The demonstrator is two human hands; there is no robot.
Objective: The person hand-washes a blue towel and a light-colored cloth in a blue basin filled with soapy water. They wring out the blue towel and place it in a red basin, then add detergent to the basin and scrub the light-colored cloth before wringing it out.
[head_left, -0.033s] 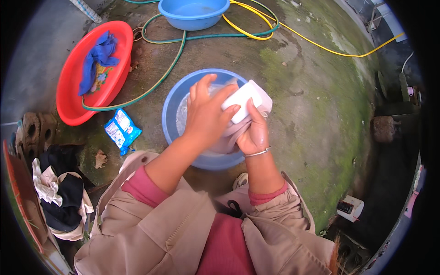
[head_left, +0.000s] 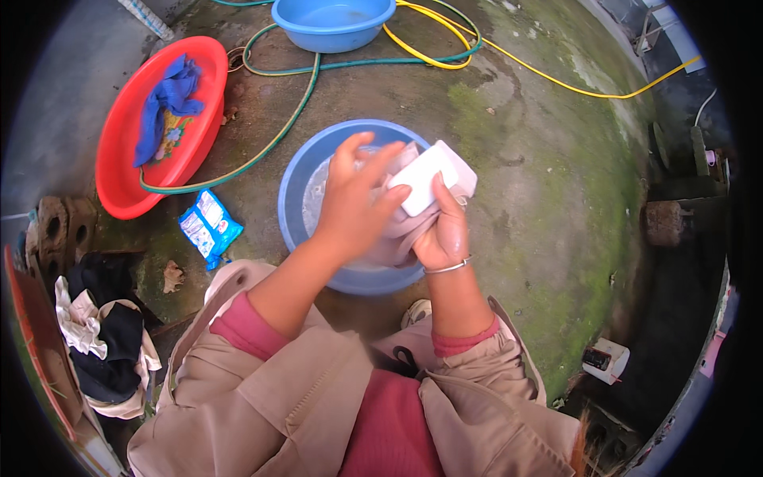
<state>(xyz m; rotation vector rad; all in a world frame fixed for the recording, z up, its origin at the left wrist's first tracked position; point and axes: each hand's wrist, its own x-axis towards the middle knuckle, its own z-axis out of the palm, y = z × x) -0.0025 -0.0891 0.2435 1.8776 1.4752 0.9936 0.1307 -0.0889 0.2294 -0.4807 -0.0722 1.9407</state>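
My right hand [head_left: 441, 238] holds a white rounded block [head_left: 424, 183], shaped like a bar of soap, with its thumb pressed on the face. A wet pale pinkish cloth [head_left: 404, 238] hangs in the same grip, bunched under the block. Over the cloth's left side, my left hand [head_left: 350, 203] has its fingers spread and slightly blurred; its thumb tip meets the block's lower left edge. Both hands are above a blue basin [head_left: 296, 183] with sudsy water in it. What lies behind the left palm is hidden.
A red basin [head_left: 119, 151] with a blue cloth [head_left: 163, 103] stands at the far left. Near it lies a blue packet [head_left: 211, 226]. Another blue basin [head_left: 334, 28], a green hose [head_left: 294, 119] and a yellow hose [head_left: 548, 79] are farther off. Dark and white clothes [head_left: 111, 342] pile at left.
My left fingers have lifted and spread a little from the cloth. The block and right hand have shifted slightly to the right. The rest looks the same.
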